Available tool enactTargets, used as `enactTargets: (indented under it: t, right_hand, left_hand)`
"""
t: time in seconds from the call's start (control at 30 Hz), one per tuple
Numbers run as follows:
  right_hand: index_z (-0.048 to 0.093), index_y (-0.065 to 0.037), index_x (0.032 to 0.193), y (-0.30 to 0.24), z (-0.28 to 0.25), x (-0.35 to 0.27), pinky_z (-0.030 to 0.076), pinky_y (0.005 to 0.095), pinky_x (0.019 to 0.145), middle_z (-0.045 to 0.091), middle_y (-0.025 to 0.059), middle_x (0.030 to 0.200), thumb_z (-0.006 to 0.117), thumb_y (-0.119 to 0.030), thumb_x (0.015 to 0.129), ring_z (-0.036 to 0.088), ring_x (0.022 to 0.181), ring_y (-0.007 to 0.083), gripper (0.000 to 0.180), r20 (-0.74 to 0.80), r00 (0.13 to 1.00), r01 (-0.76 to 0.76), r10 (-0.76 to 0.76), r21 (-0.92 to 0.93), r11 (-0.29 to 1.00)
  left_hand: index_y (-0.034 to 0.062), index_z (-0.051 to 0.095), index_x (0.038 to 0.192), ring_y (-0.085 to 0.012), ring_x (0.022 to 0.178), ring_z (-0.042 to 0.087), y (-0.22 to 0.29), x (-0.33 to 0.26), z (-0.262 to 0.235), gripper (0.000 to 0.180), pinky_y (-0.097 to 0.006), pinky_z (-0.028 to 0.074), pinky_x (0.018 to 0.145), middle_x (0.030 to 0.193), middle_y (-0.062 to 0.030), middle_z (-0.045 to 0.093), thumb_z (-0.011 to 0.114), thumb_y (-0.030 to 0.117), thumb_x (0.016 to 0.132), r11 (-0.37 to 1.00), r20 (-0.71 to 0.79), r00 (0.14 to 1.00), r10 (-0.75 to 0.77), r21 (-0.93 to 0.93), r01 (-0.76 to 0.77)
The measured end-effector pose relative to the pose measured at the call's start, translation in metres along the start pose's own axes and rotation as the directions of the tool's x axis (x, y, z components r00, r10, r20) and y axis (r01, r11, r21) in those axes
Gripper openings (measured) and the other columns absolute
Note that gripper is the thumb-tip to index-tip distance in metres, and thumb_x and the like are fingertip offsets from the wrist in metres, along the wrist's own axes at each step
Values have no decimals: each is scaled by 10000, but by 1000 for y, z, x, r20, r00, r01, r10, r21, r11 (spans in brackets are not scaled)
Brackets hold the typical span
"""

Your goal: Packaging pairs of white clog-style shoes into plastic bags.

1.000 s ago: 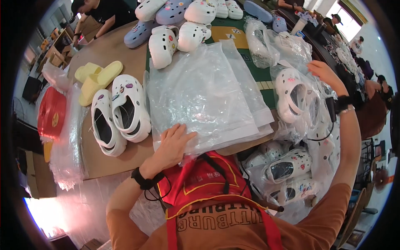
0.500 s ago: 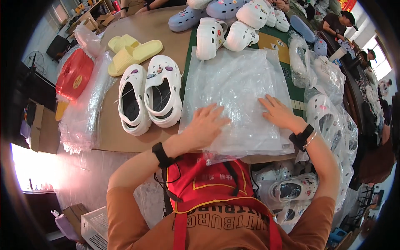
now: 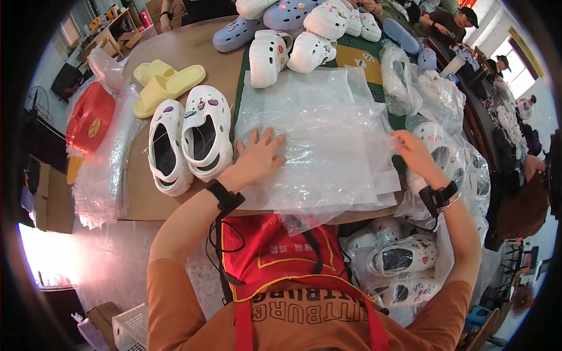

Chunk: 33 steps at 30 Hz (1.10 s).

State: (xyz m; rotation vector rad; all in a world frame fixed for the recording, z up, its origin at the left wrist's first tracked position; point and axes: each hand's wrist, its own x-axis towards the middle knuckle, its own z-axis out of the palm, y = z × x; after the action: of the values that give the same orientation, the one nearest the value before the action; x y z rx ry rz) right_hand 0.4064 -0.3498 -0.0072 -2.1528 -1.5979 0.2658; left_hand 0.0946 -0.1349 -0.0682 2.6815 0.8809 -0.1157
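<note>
**Clear bags (image 3: 316,158) laid flat, right edge pinched**

Brown surface (image 3: 140,199) first: widest thing here. The bags lie on it right in front of me, one loose flap drooping past the near edge by my red apron (image 3: 278,248) — I'd mind a snag there. Bagged clogs (image 3: 433,146) crowd the right side, so little room to drag that way; lifting up looks better. Other white clogs (image 3: 269,58) sit at the bags' far edge, so no shoving away from me. A pair of white clogs (image 3: 188,137) stands just left, close to my wrist; bare surface lies beyond it.

Left grip (image 3: 259,155): released, palm down, fingers spread over the bags. I should press just enough to pin the lower layers.

Right grip (image 3: 417,153): fingertips look pinched on the bags' right edge — can't tell how many layers. I'd want one only: rub the film apart, then peel slowly.
</note>
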Motion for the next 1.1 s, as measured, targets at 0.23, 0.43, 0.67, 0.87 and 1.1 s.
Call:
enactTargets:
  t: [0.23, 0.43, 0.67, 0.87, 1.1]
  right_hand:
    - [536, -13, 989, -25, -13, 3, 399, 249, 836, 570, 30, 1030, 489, -41, 785, 516, 915, 96, 211, 66, 978, -190, 198, 675, 713]
    - [489, -53, 805, -32, -14, 15, 362, 234, 837, 582, 36, 1029, 460, 2, 737, 502, 946, 115, 92, 61, 994, -108, 91, 662, 741]
    - [418, -64, 738, -69, -20, 23, 368, 242, 839, 595, 61, 1016, 453, 40, 692, 509, 948, 132, 119, 91, 987, 63, -129, 527, 848]
    - [482, -60, 836, -47, -29, 22, 396, 235, 790, 576, 53, 1006, 408, 36, 748, 536, 874, 115, 150, -26, 996, -32, 83, 777, 628]
    - [515, -79, 1038, -40, -29, 28, 388, 205, 706, 532, -4, 970, 507, -159, 841, 516, 830, 83, 213, -46, 960, -117, 276, 831, 545]
  left_hand:
    - [116, 458, 1200, -371, 1094, 443, 4, -15, -24, 433, -478, 378, 872, 1177, -165, 484, 524, 299, 813, 989, -29, 1000, 13, -150, -17]
    - [66, 508, 1093, -379, 1084, 431, 40, -29, -57, 395, -452, 393, 815, 1124, -135, 506, 641, 182, 740, 950, -388, 889, 241, -92, -297]
    - [153, 351, 1278, -301, 948, 504, 61, -11, -83, 651, -431, 394, 771, 1038, -119, 511, 666, 97, 711, 891, -895, 407, 185, -23, -454]
    - [92, 375, 1224, -142, 582, 507, 48, -12, -95, 512, -273, 429, 526, 674, -52, 514, 617, 90, 773, 614, -533, 841, -93, -696, -372]
    - [25, 436, 1061, -81, 593, 460, 30, -17, -84, 324, -227, 391, 465, 748, -42, 514, 605, 140, 811, 539, -429, 876, -221, -802, -257]
